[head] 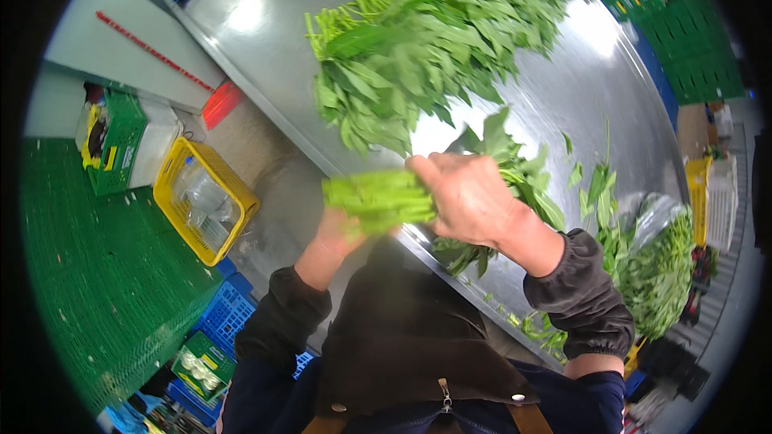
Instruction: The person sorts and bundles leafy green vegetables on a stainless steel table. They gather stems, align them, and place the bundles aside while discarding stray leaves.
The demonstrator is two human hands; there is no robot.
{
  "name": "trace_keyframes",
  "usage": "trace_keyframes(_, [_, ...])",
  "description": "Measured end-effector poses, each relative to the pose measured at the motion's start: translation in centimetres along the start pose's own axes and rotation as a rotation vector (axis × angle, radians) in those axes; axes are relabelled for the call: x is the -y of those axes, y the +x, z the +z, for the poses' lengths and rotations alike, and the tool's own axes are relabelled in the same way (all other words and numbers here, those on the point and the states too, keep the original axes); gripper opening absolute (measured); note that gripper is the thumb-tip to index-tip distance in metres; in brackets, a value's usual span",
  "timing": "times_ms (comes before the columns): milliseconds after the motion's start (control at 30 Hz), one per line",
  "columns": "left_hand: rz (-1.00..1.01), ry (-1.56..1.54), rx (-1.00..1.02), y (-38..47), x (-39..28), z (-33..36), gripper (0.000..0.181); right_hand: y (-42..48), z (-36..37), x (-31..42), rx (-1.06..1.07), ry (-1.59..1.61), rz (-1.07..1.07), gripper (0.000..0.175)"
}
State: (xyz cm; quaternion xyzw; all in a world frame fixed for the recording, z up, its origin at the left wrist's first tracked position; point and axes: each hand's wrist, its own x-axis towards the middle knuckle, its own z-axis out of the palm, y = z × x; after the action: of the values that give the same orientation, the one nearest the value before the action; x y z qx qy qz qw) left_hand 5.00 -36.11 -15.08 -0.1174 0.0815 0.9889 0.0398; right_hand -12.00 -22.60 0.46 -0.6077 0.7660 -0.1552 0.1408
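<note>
My right hand [473,196] is closed around a bunch of leafy green vegetable stems [380,196], held sideways above the near edge of the steel table [271,60]. The cut stem ends point left and the leaves trail right, behind the hand. Beneath the stems is my left hand [341,232], blurred and partly hidden by them; whether it grips them I cannot tell. Beyond both hands lies a long row of leafy green bunches [422,48], stems toward the far side.
To the right, another heap of greens [657,277] lies beside clear plastic [657,217]; loose leaves [597,187] are scattered nearby. On the floor at left stand a yellow crate [247,211] and a red dustpan [222,105]. Green crates [693,42] are stacked at the upper right.
</note>
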Motion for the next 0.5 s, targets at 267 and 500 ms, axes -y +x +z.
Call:
trace_keyframes(267, [0.755, 0.377, -0.327, -0.1, -10.2, 2.3, 0.051, 17.5, -3.2, 3.9, -0.062, -0.029, 0.202, 0.056])
trace_keyframes(500, [0.674, 1.048, -0.676, 8.3, -18.2, -5.4, 0.066, 26.2, 10.2, -2.7, 0.016, -0.061, 0.373, 0.074])
